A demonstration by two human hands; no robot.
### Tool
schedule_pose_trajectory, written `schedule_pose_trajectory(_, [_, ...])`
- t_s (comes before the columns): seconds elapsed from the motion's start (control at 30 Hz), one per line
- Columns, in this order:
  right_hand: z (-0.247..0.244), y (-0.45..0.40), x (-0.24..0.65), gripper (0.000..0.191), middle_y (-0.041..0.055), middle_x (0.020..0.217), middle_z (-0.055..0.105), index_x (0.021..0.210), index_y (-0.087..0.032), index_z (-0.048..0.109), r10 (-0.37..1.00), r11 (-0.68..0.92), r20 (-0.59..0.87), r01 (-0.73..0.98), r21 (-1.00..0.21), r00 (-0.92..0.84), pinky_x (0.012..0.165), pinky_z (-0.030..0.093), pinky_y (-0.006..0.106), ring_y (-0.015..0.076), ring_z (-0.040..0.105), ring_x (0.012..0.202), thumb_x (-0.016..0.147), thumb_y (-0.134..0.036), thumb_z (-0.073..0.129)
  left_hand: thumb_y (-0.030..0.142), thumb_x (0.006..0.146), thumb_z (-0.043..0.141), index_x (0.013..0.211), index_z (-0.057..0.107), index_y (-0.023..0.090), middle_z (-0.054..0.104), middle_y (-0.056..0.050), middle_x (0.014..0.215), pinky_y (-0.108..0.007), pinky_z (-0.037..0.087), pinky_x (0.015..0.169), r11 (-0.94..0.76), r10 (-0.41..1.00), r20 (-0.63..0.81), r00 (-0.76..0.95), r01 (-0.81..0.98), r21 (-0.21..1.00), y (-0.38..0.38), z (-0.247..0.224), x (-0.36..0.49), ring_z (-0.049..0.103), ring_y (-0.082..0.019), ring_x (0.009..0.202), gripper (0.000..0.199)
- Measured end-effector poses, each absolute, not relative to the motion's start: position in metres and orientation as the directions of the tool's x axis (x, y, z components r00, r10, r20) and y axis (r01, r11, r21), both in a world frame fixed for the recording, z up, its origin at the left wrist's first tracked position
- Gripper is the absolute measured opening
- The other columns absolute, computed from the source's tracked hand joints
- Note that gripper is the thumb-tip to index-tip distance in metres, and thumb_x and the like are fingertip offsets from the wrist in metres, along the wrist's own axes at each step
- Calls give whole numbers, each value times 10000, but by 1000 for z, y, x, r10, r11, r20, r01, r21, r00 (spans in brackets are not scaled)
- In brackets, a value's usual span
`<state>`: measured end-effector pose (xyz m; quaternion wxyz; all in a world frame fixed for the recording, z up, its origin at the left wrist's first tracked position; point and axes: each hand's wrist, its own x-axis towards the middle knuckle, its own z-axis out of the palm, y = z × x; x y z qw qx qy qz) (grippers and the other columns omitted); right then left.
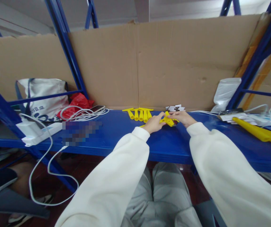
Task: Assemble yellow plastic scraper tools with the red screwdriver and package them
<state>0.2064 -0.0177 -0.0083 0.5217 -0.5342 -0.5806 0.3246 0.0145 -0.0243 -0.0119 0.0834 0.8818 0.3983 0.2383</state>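
Observation:
My left hand [153, 123] and my right hand [183, 118] meet over the blue tabletop. Between them is a yellow plastic piece [169, 121], with the fingers of both hands closed on it. A yellow end also shows beside the left hand; whether it belongs to the same piece I cannot tell. Something dark lies just under the right fingers, too small to name. To the left of the hands, several yellow T-shaped pieces [141, 115] with round hollow stems lie in a row. Behind the right hand sits a small pile of white and black slips [175, 108].
Cardboard [173, 63] walls the back of the blue table [116, 138]. At left are a power strip [43, 134], coiled white cable [85, 113], a red bag [81, 101] and a cloth bag [47, 94]. A long yellow wrapped item [258, 130] lies at right. Another person's leg shows lower left.

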Motion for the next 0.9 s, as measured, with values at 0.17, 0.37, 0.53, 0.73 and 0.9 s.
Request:
schedule_pose_trajectory(0.17, [-7, -19, 205, 383, 20, 669, 659, 467, -200, 555, 947, 235, 289, 307, -922, 143, 712, 550, 293, 193, 660, 781, 507, -219, 935, 260, 954, 575, 1287, 573, 246, 752, -58, 1133, -346, 526, 894, -679, 732, 365, 575, 660, 321, -25, -12, 14, 709, -254, 1045, 334])
schedule_pose_trajectory(0.37, [-8, -24, 201, 340, -35, 520, 570, 560, -213, 594, 957, 183, 244, 324, -928, 156, 455, 405, 231, 118, 498, 504, 523, -275, 926, 245, 949, 582, 1266, 614, 232, 762, -58, 1086, -332, 523, 893, -680, 732, 377, 568, 650, 339, -26, -11, 14, 713, -250, 1024, 318])
schedule_pose_trajectory(0.53, [-8, -17, 207, 266, -14, 668, 647, 633, -213, 616, 901, 254, 351, 345, -903, 255, 636, 530, 273, 148, 600, 663, 579, -236, 875, 225, 961, 562, 1218, 629, 222, 762, -61, 1116, -329, 526, 904, -687, 725, 409, 555, 629, 364, -23, -12, 15, 708, -234, 1027, 265])
schedule_pose_trajectory(0.73, [-12, -8, 252, 59, 100, 1011, 713, 725, -215, 703, 779, 73, 488, 716, -694, 394, 1021, 476, 516, 312, 613, 1119, 718, -165, 733, 209, 960, 564, 1175, 655, 188, 758, -89, 1157, -353, 527, 949, -686, 725, 415, 549, 626, 370, -21, -13, 15, 704, -248, 1067, 235])
schedule_pose_trajectory(0.9, [-24, -10, 283, 130, 179, 1211, 662, 806, -223, 784, 813, -178, 415, 853, -491, 409, 1095, 287, 725, 446, 443, 1322, 737, -139, 714, 185, 943, 584, 1130, 674, 198, 747, -89, 1216, -359, 516, 988, -684, 728, 412, 548, 620, 383, -22, -11, 14, 679, -260, 1158, 208])
